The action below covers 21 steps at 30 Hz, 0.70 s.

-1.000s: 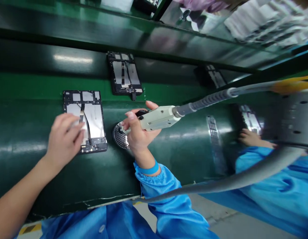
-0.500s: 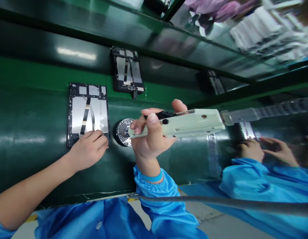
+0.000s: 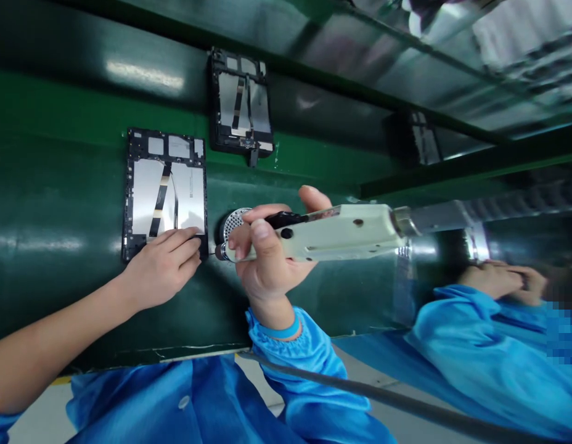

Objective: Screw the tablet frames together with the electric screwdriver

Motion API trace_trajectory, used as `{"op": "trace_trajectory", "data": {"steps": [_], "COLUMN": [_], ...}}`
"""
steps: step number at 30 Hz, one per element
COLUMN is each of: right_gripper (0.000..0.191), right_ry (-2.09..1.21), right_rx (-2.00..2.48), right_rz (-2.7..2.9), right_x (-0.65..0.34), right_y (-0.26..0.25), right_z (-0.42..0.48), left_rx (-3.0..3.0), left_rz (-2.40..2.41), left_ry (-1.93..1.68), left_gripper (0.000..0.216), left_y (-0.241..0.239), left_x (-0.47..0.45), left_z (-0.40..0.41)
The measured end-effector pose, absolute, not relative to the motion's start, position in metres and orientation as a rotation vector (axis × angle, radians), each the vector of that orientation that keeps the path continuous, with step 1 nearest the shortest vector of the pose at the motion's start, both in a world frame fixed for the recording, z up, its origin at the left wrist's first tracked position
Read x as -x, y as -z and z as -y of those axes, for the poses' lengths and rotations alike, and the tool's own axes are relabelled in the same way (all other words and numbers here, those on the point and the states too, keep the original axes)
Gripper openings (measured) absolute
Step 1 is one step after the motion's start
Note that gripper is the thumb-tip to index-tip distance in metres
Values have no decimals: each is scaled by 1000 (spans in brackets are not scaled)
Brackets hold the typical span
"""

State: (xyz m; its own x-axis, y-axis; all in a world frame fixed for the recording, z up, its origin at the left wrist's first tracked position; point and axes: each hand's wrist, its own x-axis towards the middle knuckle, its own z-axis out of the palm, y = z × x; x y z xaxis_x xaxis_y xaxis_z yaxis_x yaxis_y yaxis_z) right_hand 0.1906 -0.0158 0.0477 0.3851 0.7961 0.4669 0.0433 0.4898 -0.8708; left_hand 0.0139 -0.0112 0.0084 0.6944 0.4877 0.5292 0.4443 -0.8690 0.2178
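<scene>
An open tablet frame (image 3: 166,191) with a silver plate and flat ribbon cables lies on the green conveyor belt (image 3: 59,203). My left hand (image 3: 163,268) rests on its near right corner, fingers curled and pressing down. My right hand (image 3: 270,253) is wrapped round a cream electric screwdriver (image 3: 332,233) with a black trigger, held level, its tip pointing left toward that corner. Behind the tip sits a round perforated metal dish (image 3: 231,225).
A second open tablet frame (image 3: 240,105) lies further back on the belt, a third (image 3: 420,145) to the right. A co-worker in a blue sleeve (image 3: 480,351) has hands (image 3: 498,277) on the belt at right. The screwdriver's grey cable (image 3: 406,404) runs low across.
My left hand slid from the middle of the tablet frame to its near right corner. My right hand brought the screwdriver level, with its tip closer to that corner.
</scene>
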Motion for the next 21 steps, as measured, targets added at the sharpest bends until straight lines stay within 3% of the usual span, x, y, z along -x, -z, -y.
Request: {"op": "trace_trajectory", "data": {"steps": [21], "right_gripper": [49], "right_ry": [-610], "right_rx": [1053], "right_rz": [1222], "right_x": [-198], "right_y": [-29], "right_z": [26], "left_rx": [-2706], "left_rz": [-805], "left_ry": [-795], "left_gripper": [23], "left_y": [-2], "left_x": [-12], "left_z": [15]}}
